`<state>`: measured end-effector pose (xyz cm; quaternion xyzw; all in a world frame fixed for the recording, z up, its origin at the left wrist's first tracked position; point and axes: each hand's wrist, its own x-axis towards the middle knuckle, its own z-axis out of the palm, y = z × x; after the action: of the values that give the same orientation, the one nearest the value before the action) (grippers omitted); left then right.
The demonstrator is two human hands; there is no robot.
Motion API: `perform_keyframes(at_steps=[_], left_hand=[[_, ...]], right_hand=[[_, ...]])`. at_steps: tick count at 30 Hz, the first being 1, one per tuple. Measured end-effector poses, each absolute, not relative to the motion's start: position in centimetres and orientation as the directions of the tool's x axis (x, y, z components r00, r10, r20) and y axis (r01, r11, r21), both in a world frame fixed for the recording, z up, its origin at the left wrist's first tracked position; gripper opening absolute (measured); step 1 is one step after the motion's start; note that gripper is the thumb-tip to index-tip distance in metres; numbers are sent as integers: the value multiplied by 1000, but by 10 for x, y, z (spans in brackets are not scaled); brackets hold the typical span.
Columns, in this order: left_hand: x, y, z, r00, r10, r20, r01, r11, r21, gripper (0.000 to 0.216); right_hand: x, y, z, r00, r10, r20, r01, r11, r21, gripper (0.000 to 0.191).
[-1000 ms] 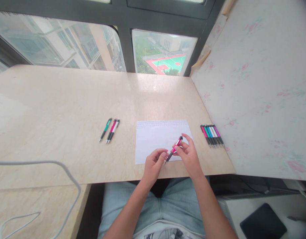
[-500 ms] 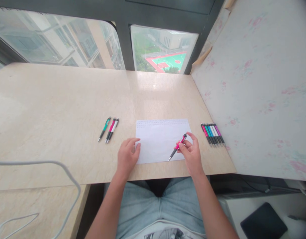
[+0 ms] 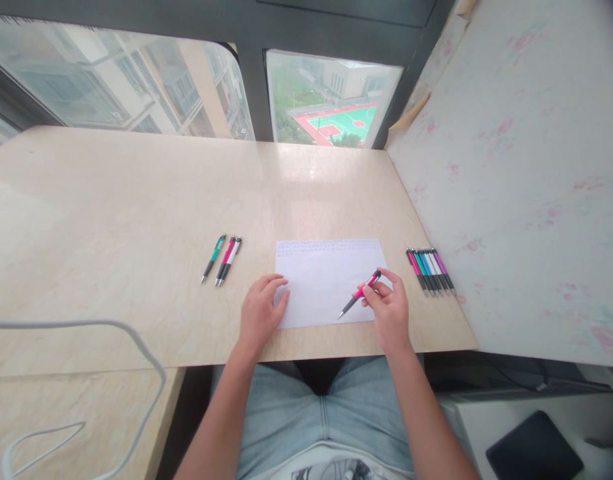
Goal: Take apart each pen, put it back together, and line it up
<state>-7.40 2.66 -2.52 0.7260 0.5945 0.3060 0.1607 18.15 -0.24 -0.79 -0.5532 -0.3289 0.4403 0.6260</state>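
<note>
A white sheet of paper point(image 3: 326, 273) with faint writing along its top lies on the beige table point(image 3: 136, 200) in front of me. My right hand point(image 3: 390, 308) grips a pink and black pen point(image 3: 360, 292), tip pointing down-left over the paper's lower right part. My left hand point(image 3: 260, 311) rests flat on the table with fingers apart, its fingertips touching the paper's left edge. Three pens point(image 3: 222, 259), green, pink and white, lie side by side to the left of the sheet. A row of several coloured pens point(image 3: 430, 270) lies to its right.
A wall point(image 3: 516, 167) covered in pale floral paper rises along the table's right edge. Windows run behind the far edge. A white cable point(image 3: 136, 347) loops over the lower left table. A dark flat object point(image 3: 534, 448) sits on a white surface at lower right.
My left hand left the pen and moved left, settling flat at the paper's left edge. My right hand kept the pink pen and shifted slightly right.
</note>
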Motion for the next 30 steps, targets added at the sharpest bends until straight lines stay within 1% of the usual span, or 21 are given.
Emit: perform_keyframes(at_steps=[3,5,8,11,16,20,23,30], left_hand=[[-73,27,-24,111,962,250,767,-242,594,17],[-73,27,-23,111,962,250,768,-243,593,17],[-72,27,-22,113,962,249,766,-244,595,17],[-72,26,-21,109,964,244,765,-239,598,17],[-72,26,-21,105,966,235,765,-230,602,18],[-72,26,-22,106,967,233,764,-229,603,18],[-72,26,-21,107,965,238,763,-233,602,17],[-72,25,-20,103,964,246,764,-235,601,16]], right_hand=[[182,-3,-9,431,900,-66,-173,11,-985,53],[183,-3,-10,425,902,-76,-174,-1,-985,54],[184,-3,-12,411,909,-72,-181,4,-984,52],[184,-4,-12,434,899,-65,-203,27,-979,51],[184,-3,-11,417,904,-93,-214,-2,-977,58],[183,-2,-10,439,896,-70,-195,19,-981,53],[182,-2,-9,463,885,-57,-195,39,-980,53],[181,-1,-8,438,890,-123,-233,-19,-972,61]])
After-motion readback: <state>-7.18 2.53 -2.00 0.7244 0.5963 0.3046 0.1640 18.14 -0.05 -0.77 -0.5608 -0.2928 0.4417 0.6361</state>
